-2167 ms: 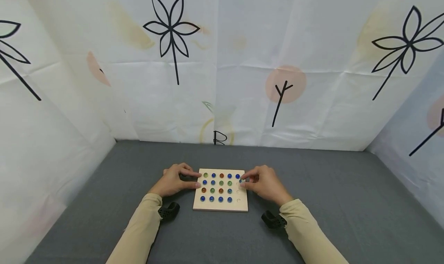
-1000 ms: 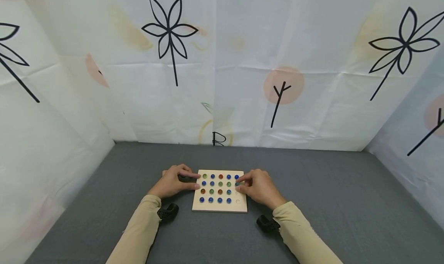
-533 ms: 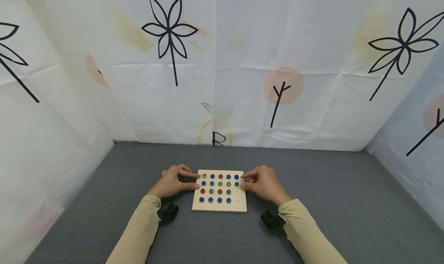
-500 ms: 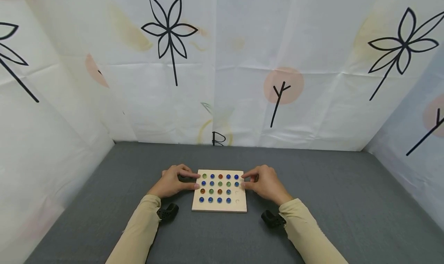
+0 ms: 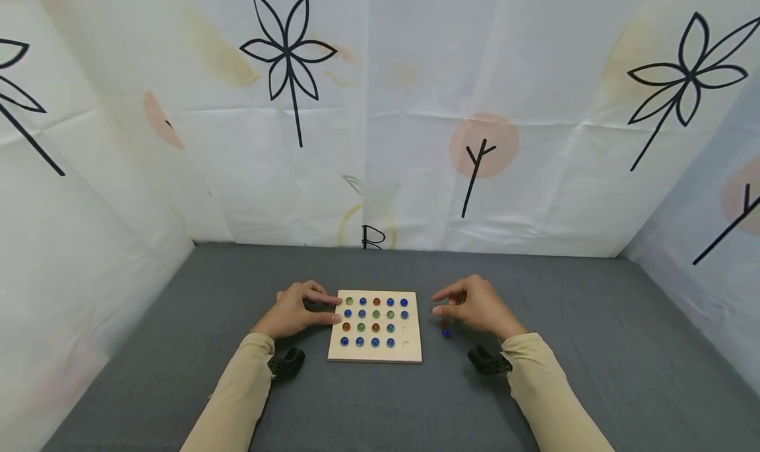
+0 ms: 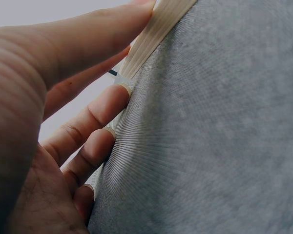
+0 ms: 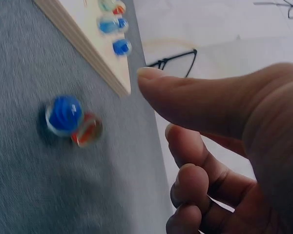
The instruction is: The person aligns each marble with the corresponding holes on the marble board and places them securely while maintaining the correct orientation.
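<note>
A pale wooden board (image 5: 375, 354) lies flat in the head view with several rows of blue, green and red glass marbles in its hollows. At its lower right, two hollows show bare wood. The left hand (image 5: 301, 307) rests thumb and index fingertips against the board's left edge, its other fingers lower down by the cloth in the left wrist view. Right of the board the right hand (image 5: 477, 305) hovers with thumb and index apart and nothing between them. Beneath it a blue marble (image 7: 64, 115) and a red-streaked marble (image 7: 88, 129) touch each other on the cloth.
Dark grey cloth (image 5: 237, 293) covers the table. Each wrist wears a black device, the left device (image 5: 287, 363) and the right device (image 5: 489, 361). A white printed curtain (image 5: 404, 194) closes off the back and both sides.
The right hand sets a blue marble into the right-hand column's second hollow, lets go and moves right, off the board. Two loose marbles come into sight below it. The left hand stays put.
</note>
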A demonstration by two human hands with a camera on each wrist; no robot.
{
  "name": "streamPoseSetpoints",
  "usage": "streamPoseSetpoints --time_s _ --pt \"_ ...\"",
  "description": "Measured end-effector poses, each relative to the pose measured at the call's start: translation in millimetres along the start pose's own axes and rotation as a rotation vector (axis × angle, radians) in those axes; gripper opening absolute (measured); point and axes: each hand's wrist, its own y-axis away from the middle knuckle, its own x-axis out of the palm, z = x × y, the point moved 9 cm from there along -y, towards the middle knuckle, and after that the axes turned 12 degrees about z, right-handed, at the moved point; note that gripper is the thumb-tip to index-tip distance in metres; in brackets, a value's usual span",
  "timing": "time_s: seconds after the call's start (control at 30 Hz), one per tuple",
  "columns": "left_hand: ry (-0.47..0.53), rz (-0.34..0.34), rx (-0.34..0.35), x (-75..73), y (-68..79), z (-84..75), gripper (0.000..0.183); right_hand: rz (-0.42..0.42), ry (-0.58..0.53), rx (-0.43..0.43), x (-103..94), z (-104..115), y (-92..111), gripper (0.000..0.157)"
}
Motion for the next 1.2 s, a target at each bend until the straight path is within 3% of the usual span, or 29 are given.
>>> streamPoseSetpoints --time_s 0.4,0.87,1.2 --pt "0.027 0.011 0.002 1.2 -0.3 3.7 0.036 0.052 -0.031 0.003 -6.5 -18 3 0.025" --pt "0.017 0.008 -0.005 0.5 -1.3 3.7 0.036 0.145 -0.055 0.004 -0.1 -20 2 0.024" --pt "0.007 0.005 0.003 0.5 -1.5 2.6 0.036 0.159 -0.027 0.004 3.2 -21 2 0.022"
